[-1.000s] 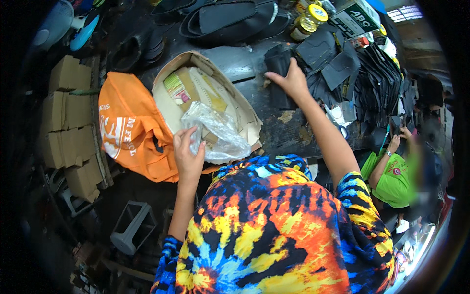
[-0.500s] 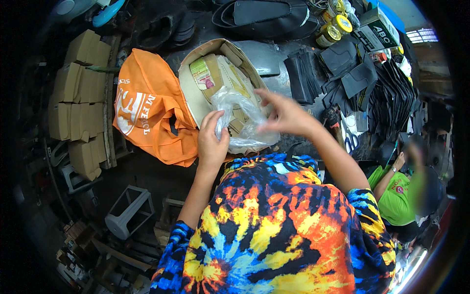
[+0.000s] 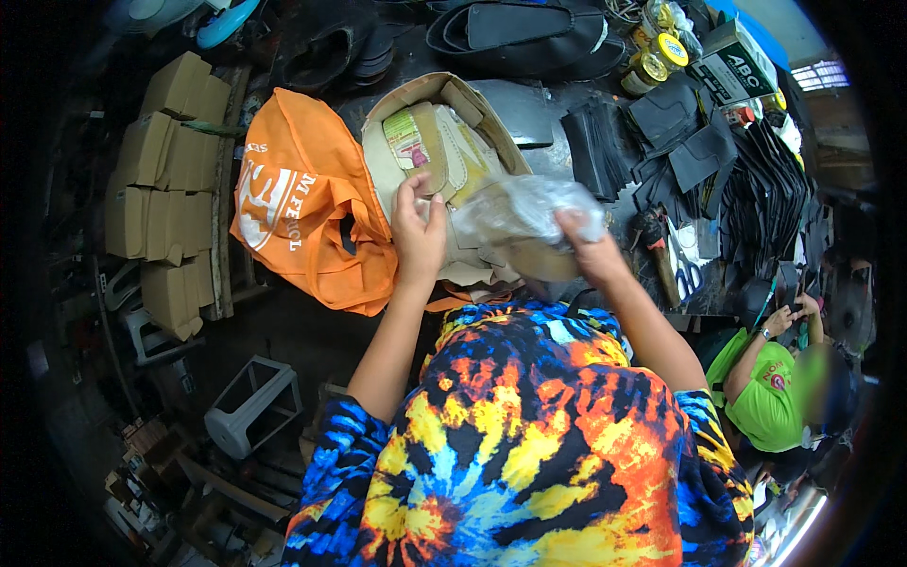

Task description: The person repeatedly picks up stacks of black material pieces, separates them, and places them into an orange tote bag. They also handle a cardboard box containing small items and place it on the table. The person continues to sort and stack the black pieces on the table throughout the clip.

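Note:
My right hand [image 3: 597, 253] grips a crumpled clear plastic bag [image 3: 543, 210], blurred by motion, over the right side of an open cardboard box [image 3: 496, 113]. What the bag contains, if anything, I cannot make out. My left hand [image 3: 419, 227] is at the box's left side with fingers apart and nothing in them. Inside the box lie flat tan cut pieces [image 3: 458, 156] and a piece with a green and pink label [image 3: 404, 140]. An orange cloth bag [image 3: 307, 194] rests against the box on the left.
Stacks of black cut pieces [image 3: 761, 194] cover the table's right, beside scissors [image 3: 682, 269] and a hammer [image 3: 661, 250]. Yellow-lidded jars [image 3: 673, 52] stand farther back. Brown cartons [image 3: 170, 146] are piled at left, above a grey stool [image 3: 253, 406]. A person in green [image 3: 761, 387] works at far right.
The plastic bag has left my left hand and is lifted rightward in my right hand, which was open before. More of the tan pieces in the box shows.

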Demonstrator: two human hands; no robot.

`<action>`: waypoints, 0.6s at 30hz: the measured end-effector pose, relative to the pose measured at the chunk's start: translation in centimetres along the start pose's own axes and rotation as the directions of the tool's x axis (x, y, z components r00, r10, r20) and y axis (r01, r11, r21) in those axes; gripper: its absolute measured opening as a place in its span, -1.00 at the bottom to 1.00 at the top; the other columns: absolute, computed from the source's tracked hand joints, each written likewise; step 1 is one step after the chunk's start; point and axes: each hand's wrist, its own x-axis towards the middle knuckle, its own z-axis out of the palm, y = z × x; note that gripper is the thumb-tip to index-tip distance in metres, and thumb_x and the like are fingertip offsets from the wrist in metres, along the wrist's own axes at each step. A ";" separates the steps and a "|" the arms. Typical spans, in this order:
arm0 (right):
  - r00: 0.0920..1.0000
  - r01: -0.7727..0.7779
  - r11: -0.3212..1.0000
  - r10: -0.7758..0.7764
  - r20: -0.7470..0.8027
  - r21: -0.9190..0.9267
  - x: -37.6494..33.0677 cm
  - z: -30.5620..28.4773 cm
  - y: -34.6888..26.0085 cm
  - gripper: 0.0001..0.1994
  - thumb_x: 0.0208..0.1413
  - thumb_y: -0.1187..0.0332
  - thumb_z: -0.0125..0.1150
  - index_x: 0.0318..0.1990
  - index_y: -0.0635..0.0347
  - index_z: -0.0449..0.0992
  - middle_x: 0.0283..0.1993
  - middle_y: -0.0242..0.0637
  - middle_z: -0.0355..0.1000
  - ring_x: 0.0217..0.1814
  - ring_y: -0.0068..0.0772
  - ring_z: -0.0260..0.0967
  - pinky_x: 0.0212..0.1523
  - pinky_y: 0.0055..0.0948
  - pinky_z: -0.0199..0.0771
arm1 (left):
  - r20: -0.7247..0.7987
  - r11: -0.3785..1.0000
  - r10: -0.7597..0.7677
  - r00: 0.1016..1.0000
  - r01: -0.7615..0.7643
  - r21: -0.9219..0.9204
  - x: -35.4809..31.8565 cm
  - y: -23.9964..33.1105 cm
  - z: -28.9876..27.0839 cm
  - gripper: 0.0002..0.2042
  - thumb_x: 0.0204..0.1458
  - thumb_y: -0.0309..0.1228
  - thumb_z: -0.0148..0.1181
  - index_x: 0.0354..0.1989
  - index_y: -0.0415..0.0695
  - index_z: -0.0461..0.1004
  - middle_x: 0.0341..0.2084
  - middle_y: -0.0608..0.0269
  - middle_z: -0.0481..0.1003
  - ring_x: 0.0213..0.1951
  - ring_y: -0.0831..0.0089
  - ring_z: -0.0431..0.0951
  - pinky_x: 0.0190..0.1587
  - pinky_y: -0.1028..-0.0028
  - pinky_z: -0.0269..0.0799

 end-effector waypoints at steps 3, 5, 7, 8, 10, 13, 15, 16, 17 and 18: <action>0.974 -0.135 0.983 0.154 -0.168 0.121 0.3 -3.4 0.0 -0.34 0.24 -0.05 0.29 0.26 0.34 0.41 0.23 -0.24 0.43 0.28 -0.41 0.30 0.35 -0.35 0.18 | -0.025 0.866 0.158 0.987 -0.127 0.484 1.3 -1.9 1.7 -0.20 -0.03 -0.30 0.46 0.39 -0.12 0.16 0.30 -0.18 0.19 0.34 -0.02 0.20 0.35 0.08 0.15; 0.986 -0.084 0.966 0.116 -0.120 0.244 0.2 -4.6 0.7 -0.37 0.26 -0.02 0.27 0.25 0.34 0.41 0.23 -0.24 0.42 0.28 -0.39 0.30 0.35 -0.35 0.18 | 0.001 0.810 0.100 0.995 -0.082 0.581 1.5 -2.3 3.9 0.04 -0.17 -0.16 0.55 0.48 -0.06 0.00 0.43 -0.30 -0.04 0.45 -0.20 -0.03 0.44 -0.05 -0.06; 0.981 -0.059 0.991 0.080 -0.177 0.124 0.3 -4.8 1.6 -0.41 0.27 -0.01 0.25 0.24 0.31 0.42 0.21 -0.25 0.43 0.26 -0.40 0.31 0.31 -0.35 0.22 | 0.020 0.736 0.010 1.000 -0.021 0.677 1.9 -2.5 5.1 0.16 -0.25 -0.02 0.57 0.51 -0.02 -0.09 0.45 -0.37 -0.14 0.48 -0.26 -0.12 0.46 -0.09 -0.11; 0.973 -0.070 0.995 0.084 -0.216 0.072 0.3 -4.9 1.9 -0.43 0.28 0.00 0.24 0.23 0.30 0.43 0.20 -0.26 0.44 0.24 -0.41 0.32 0.30 -0.35 0.24 | 0.033 0.718 -0.003 0.999 -0.021 0.696 2.1 -2.6 5.4 0.16 -0.25 -0.01 0.57 0.51 -0.02 -0.07 0.46 -0.36 -0.15 0.48 -0.27 -0.12 0.46 -0.07 -0.10; 0.971 -0.028 0.995 0.050 -0.235 0.094 0.2 -4.9 2.2 -0.44 0.29 0.01 0.23 0.23 0.29 0.43 0.19 -0.27 0.44 0.23 -0.41 0.33 0.27 -0.35 0.27 | 0.085 0.696 0.016 0.996 -0.072 0.714 2.6 -2.7 5.1 0.09 -0.23 -0.03 0.54 0.49 -0.04 0.01 0.45 -0.38 -0.11 0.46 -0.27 -0.06 0.45 -0.01 -0.02; 0.972 -0.027 0.977 0.075 -0.224 0.210 0.1 -5.0 2.0 -0.43 0.28 0.01 0.23 0.24 0.28 0.41 0.17 -0.26 0.45 0.20 -0.41 0.35 0.21 -0.35 0.33 | 0.215 0.723 0.079 0.973 -0.204 0.660 3.2 -2.7 2.8 -0.10 -0.14 -0.11 0.45 0.41 -0.12 0.19 0.38 -0.38 0.08 0.37 -0.24 0.17 0.39 0.11 0.17; 0.982 -0.016 0.961 0.067 -0.177 0.274 0.3 -5.2 1.7 -0.43 0.28 0.01 0.23 0.25 0.28 0.40 0.17 -0.25 0.45 0.18 -0.40 0.37 0.19 -0.35 0.36 | 0.312 0.791 0.099 0.945 -0.265 0.552 3.6 -2.2 0.8 -0.25 -0.07 -0.18 0.38 0.35 -0.16 0.30 0.28 -0.35 0.28 0.28 -0.17 0.35 0.33 0.21 0.29; 0.979 -0.029 0.961 0.082 -0.186 0.273 0.4 -5.3 1.6 -0.43 0.28 0.01 0.23 0.24 0.27 0.41 0.15 -0.25 0.46 0.14 -0.39 0.40 0.14 -0.35 0.40 | 0.272 0.801 0.249 0.930 -0.355 0.482 3.4 -1.9 0.1 -0.43 0.03 -0.38 0.19 0.29 -0.19 0.38 0.18 -0.27 0.43 0.17 -0.07 0.50 0.20 0.27 0.43; 0.973 -0.052 0.960 0.110 -0.202 0.276 0.5 -5.4 1.6 -0.43 0.27 0.01 0.23 0.24 0.27 0.41 0.15 -0.25 0.46 0.13 -0.40 0.40 0.12 -0.35 0.41 | 0.275 0.837 0.233 0.933 -0.337 0.431 3.1 -1.5 -0.6 -0.44 0.03 -0.42 0.15 0.29 -0.17 0.37 0.19 -0.25 0.42 0.16 -0.08 0.50 0.16 0.24 0.45; 0.974 -0.058 0.960 0.115 -0.197 0.275 0.6 -5.5 1.5 -0.43 0.27 0.00 0.23 0.24 0.27 0.41 0.14 -0.25 0.46 0.12 -0.40 0.41 0.11 -0.36 0.42 | 0.284 0.870 0.206 0.936 -0.308 0.384 2.9 -1.0 -1.3 -0.45 0.04 -0.47 0.11 0.30 -0.16 0.36 0.20 -0.23 0.42 0.14 -0.08 0.51 0.12 0.21 0.47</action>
